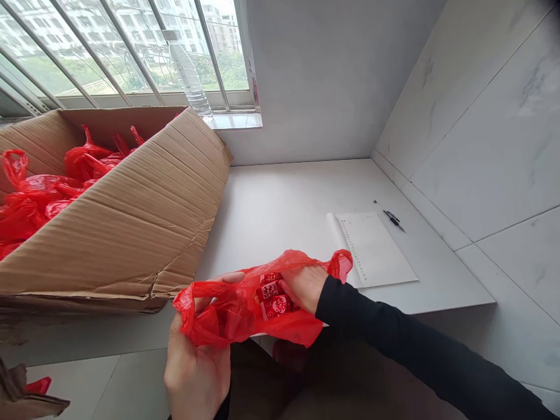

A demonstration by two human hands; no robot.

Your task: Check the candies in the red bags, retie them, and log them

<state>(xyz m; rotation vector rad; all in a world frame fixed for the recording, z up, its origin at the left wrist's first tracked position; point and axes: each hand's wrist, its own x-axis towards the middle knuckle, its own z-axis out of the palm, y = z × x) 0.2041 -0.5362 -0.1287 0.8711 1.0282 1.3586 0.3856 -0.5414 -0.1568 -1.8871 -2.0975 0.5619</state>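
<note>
A red plastic bag [236, 318] hangs at the table's front edge with its mouth spread. My left hand [196, 367] grips the bag's left side, its fingers through the handle loop. Inside the mouth lie red printed packets [275, 303] with white characters. My right hand [304, 286] reaches into the bag from the right, up against the packets; its fingers are hidden, so whether they hold anything does not show. The bag's other handle stands up beside my right wrist.
To the left, a large cardboard box [131, 227] contains several tied red bags [48, 186]. Paper [378, 251] and a black pen [394, 220] lie on the white table [280, 204]. A water bottle [190, 76] stands on the barred window's sill.
</note>
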